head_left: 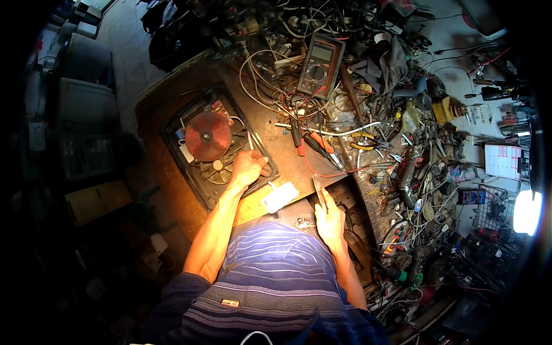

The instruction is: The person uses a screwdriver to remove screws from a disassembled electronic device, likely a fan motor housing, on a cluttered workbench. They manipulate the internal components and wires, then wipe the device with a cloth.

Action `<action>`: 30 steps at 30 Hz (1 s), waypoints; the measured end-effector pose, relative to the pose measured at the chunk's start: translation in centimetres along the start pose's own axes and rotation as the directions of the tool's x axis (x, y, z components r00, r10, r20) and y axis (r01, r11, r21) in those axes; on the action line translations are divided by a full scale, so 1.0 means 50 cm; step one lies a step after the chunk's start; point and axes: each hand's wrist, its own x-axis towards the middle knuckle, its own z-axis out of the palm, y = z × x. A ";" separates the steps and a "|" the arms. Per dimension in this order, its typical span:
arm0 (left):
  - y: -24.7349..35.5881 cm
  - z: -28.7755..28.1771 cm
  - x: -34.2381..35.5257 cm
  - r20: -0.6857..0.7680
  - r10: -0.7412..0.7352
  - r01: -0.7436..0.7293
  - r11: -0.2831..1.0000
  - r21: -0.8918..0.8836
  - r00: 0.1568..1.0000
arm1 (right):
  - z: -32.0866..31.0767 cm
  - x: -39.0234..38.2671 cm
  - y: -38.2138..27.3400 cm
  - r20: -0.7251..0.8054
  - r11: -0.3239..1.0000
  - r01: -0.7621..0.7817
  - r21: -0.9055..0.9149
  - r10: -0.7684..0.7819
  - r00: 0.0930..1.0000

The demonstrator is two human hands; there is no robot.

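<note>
Left hand (248,168) of the person is at the near right corner of an opened induction cooker (196,187), with its fingers curled; whether they pinch some small part, I cannot tell. This cooker lies tilted on the brown workbench (150,121), and its round copper-coloured coil (207,137) sits in the far part of the dark housing. Right hand (330,221) grasps a thin flat tool (318,187), which points away from the body, near the front edge of the bench. Between both hands lies a white rectangular object (280,197), too brightly lit for telling its kind. Farther away, a multimeter (321,66) rests among tangled cables, and yellow-handled pliers (364,141) lie to the right.
</note>
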 end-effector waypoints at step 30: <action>-0.408 -0.580 -0.301 -0.789 0.081 -0.371 0.908 -0.193 0.609 | 0.145 -0.053 -0.184 0.226 0.933 0.336 -0.131 -0.302 0.926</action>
